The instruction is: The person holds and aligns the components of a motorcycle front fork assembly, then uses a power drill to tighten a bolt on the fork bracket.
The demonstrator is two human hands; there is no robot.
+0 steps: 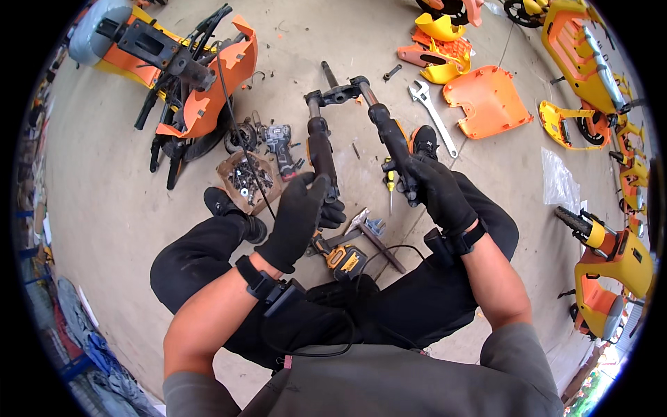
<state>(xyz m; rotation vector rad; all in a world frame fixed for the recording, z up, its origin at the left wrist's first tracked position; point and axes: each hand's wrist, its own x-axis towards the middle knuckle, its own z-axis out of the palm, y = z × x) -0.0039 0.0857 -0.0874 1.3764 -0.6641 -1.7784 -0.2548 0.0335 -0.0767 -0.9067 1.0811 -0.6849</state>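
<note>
I hold a black front fork [321, 149] with two legs joined by a crossbar and a stem pointing away from me. My gloved left hand [299, 219] grips the lower end of the left leg. My gloved right hand [441, 194] is closed round the lower end of the right leg. Below the fork lie a yellow-black power tool [345, 261], a metal tool [379, 250] and a yellow screwdriver [390, 181]. A grey drill [278, 146] rests beside a box of small hardware [246, 178]. A large adjustable wrench [434, 118] lies right of the fork.
An orange-yellow vehicle [215, 90] with stripped parts lies at the back left. An orange panel [486, 101] and yellow panels [438, 28] lie at back right. More yellow vehicles [604, 264] line the right side. Dark piled material [83, 333] runs along the left edge.
</note>
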